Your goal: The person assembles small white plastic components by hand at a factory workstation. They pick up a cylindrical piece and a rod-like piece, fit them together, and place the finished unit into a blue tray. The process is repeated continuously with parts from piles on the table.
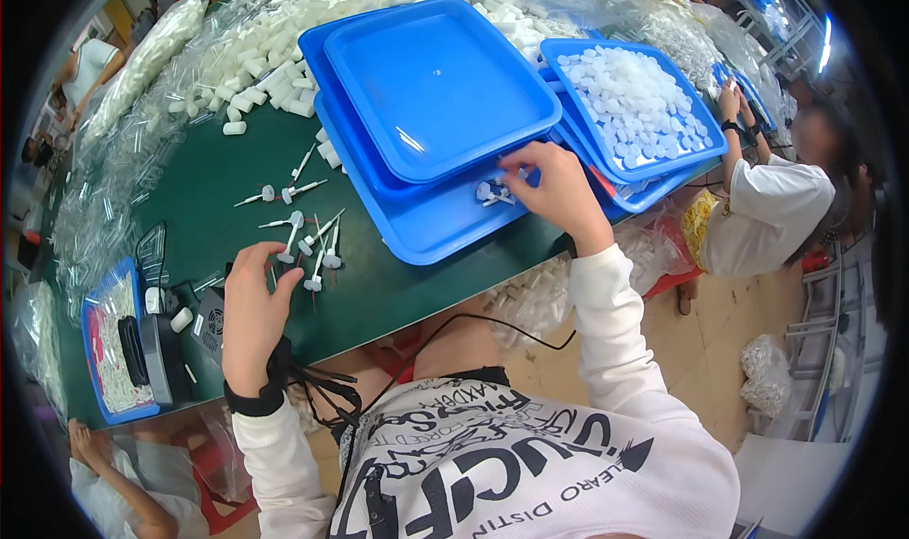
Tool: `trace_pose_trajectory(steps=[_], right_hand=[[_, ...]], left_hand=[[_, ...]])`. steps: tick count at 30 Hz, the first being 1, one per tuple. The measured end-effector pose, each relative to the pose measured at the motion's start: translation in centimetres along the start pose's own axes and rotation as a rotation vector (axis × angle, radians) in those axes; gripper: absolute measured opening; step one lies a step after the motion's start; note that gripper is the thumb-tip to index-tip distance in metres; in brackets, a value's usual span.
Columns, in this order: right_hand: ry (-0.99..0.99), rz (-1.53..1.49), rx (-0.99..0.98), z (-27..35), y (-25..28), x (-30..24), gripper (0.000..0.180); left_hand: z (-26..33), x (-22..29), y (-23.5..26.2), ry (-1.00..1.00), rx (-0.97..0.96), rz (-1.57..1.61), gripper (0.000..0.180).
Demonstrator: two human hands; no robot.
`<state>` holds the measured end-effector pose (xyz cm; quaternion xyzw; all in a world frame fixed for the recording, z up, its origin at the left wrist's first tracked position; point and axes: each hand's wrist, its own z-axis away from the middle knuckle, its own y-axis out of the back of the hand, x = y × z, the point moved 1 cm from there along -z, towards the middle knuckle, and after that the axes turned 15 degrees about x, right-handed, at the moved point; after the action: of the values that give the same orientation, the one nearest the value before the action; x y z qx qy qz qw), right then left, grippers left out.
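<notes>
My left hand is at the left of the green table, its thumb and fingertips curled round the lower end of a white stemmed plastic part with a round collar. Several similar parts with thin stems lie loose just beyond and beside it. My right hand reaches over the near right of the lower blue tray. Its thumb and fingers are bent together, and what they hold, if anything, is too small to name. Beside those fingertips, a few small white stemmed parts lie in that tray.
Stacked blue trays overlap the lower tray. Another tray holds translucent white discs. White cylinders are heaped at the back. A dark box-shaped device stands at left, by a blue bin. A co-worker sits at right.
</notes>
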<state>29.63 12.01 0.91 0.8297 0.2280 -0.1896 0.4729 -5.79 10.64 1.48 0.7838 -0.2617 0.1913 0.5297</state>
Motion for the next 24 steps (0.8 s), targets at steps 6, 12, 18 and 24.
trace_pose_trajectory(steps=[6, 12, 18, 24], right_hand=[[0.061, 0.068, -0.061, 0.4, -1.2, 0.1, 0.018], [-0.066, -0.132, 0.243, 2.0, -0.2, -1.7, 0.013], [0.273, -0.402, 0.174, 6.9, -1.4, -8.4, 0.014], [0.135, -0.507, 0.116, 7.0, -0.8, -9.8, 0.014]], left_hand=[[0.5, 2.1, 0.7, -0.004, 0.126, -0.023, 0.024], [1.7, 6.1, 1.7, 0.055, 0.127, 0.314, 0.022], [4.3, 8.2, -2.1, 0.2, -0.211, 0.838, 0.036], [3.5, 8.3, -2.1, 0.245, -0.321, 0.861, 0.023]])
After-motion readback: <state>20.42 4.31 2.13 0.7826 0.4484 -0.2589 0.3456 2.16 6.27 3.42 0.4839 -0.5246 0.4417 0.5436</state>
